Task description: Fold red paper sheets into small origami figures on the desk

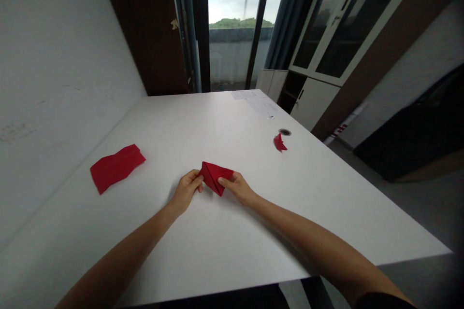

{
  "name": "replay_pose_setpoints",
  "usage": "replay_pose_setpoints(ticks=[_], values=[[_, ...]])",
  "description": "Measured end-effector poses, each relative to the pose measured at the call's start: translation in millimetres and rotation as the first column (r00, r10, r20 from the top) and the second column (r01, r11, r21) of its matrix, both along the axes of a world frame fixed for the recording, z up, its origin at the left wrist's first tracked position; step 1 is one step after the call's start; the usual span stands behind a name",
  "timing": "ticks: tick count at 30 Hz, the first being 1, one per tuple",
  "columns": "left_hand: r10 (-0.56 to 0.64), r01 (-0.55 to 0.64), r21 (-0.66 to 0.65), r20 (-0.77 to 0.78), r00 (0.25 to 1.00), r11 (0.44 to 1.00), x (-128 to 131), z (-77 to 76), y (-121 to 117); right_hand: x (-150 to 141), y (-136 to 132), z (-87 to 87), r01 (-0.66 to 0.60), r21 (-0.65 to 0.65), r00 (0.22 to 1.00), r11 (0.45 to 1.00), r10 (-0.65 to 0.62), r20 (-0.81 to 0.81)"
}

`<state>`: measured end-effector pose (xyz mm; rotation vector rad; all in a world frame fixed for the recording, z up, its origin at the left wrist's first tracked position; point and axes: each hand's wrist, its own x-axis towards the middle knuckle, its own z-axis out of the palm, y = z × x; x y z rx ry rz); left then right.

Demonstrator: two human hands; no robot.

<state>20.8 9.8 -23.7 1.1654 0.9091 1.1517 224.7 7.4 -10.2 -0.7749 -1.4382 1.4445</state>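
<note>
A folded red paper triangle [213, 177] is held just above or on the worktop [221, 246], between the left hand [186, 191] and the right hand [235, 187]; contact with the surface cannot be told. Both hands are closed on it, gripping opposite corners, so that the piece is steadied from two sides and its diagonal crease is left exposed. The forearms are extended forward and kept low over the white surface. A second red paper piece [116, 168], creased lengthwise, is laid flat to the left, well apart from the hands. A small red paper scrap [279, 143] is placed to the right, just beside a cable grommet [284, 132]. Loose white papers [255, 104] are lying at the far end. Beyond the worktop, a glass-fronted cabinet [337, 24] is seen at right and a glazed door [235, 19] at centre, with a white wall [61, 82] along the left.
</note>
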Motion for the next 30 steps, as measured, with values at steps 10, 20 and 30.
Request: replay_pose_setpoints(ticks=[10,20,30], values=[[-0.001,-0.002,0.035,0.083,0.997,0.999,10.8,6.4,-10.2,0.6,-3.7,-3.2,0.03,0.253,0.932,0.967,-0.118,0.342],[-0.066,0.073,-0.058,0.113,0.991,0.996,12.8,7.4,-9.9,0.7,0.9,-6.3,0.174,0.504,0.809,0.846,-0.415,0.416],[-0.021,0.038,-0.119,0.141,0.99,0.992,11.1,3.4,-7.0,3.2,3.6,-7.7,0.17,0.239,0.919,0.956,-0.242,0.311]])
